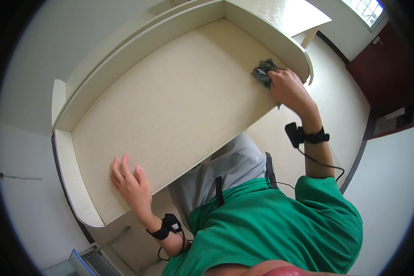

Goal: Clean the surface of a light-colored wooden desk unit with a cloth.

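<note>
A crumpled grey-green cloth (pixel 262 73) is bunched under my right hand (pixel 289 86), near the right side of a pale wooden desk (pixel 179 100). The fingers grip the cloth against the desktop beside the raised right panel. A small corner of it shows past the front edge, below the palm. My left hand (pixel 132 188) rests at the desk's left front part, with fingers spread and nothing in them. Each wrist wears a black strap with a small device and a cable.
Raised panels enclose the desktop along the back (pixel 148 45), the left side (pixel 77 179) and the right side (pixel 265 34). Another pale table (pixel 289 13) adjoins at the upper right. A dark red door or cabinet (pixel 383 69) stands at far right. A blue-edged object (pixel 81 264) lies at lower left.
</note>
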Tool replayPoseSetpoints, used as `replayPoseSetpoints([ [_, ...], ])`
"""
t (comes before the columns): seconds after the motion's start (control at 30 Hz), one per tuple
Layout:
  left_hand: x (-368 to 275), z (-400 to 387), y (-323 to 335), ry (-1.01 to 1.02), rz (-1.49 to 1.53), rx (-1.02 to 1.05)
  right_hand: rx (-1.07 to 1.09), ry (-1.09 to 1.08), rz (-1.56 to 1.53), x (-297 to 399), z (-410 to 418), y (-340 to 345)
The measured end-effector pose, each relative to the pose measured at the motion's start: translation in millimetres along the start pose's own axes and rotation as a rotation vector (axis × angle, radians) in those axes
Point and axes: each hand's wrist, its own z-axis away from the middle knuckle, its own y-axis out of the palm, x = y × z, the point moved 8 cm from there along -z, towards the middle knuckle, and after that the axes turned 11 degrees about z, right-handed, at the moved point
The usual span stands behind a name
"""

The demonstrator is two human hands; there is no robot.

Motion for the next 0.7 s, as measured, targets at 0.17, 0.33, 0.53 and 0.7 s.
replayPoseSetpoints([
  [0.17,-3,1,0,-0.014,0.006,-0.007,0.020,0.006,-0.120,-33,-32,3],
  [0.33,-7,0,-2,-0.028,-0.007,-0.012,0.029,-0.036,-0.060,-36,-52,8],
  [0.53,0,5,-5,-0.033,-0.053,-0.048,-0.057,-0.074,-0.027,11,-37,-6],
  [0.7,-10,-2,-4,0.012,-0.012,-0.058,-0.150,-0.267,-0.006,99,-10,-18],
])
